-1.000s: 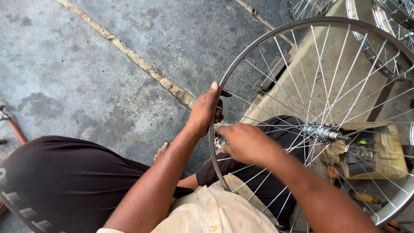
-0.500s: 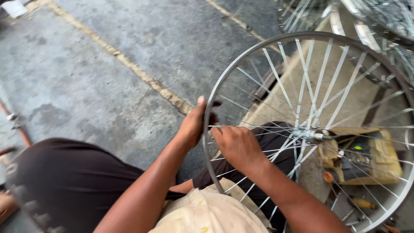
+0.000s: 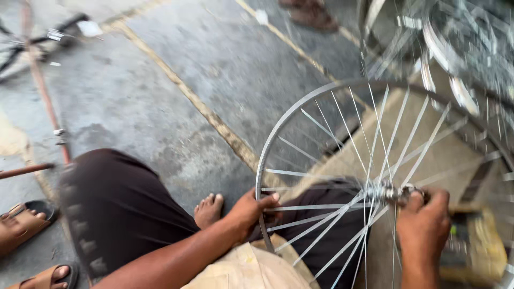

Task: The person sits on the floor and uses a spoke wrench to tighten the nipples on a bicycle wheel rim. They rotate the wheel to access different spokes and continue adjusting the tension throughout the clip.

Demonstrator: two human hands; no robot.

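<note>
A bare bicycle wheel with a silver rim (image 3: 278,126) and thin spokes stands upright in front of me. My left hand (image 3: 250,210) grips the rim at its lower left edge. My right hand (image 3: 424,222) is closed around the metal hub (image 3: 384,191) at the wheel's centre. My knees in dark trousers (image 3: 115,206) and my bare foot (image 3: 209,210) lie below and behind the wheel. The picture is blurred by motion.
Grey concrete floor (image 3: 214,69) with a tan seam running across it. More wheels (image 3: 460,43) lean at the upper right. A yellowish box (image 3: 482,251) sits behind the spokes. Another person's sandalled feet (image 3: 24,222) are at the left, with bicycle parts (image 3: 43,37) beyond.
My right hand has moved from the rim, beside my left hand, across to the hub. My left hand stays on the rim. The view has tilted down and left.
</note>
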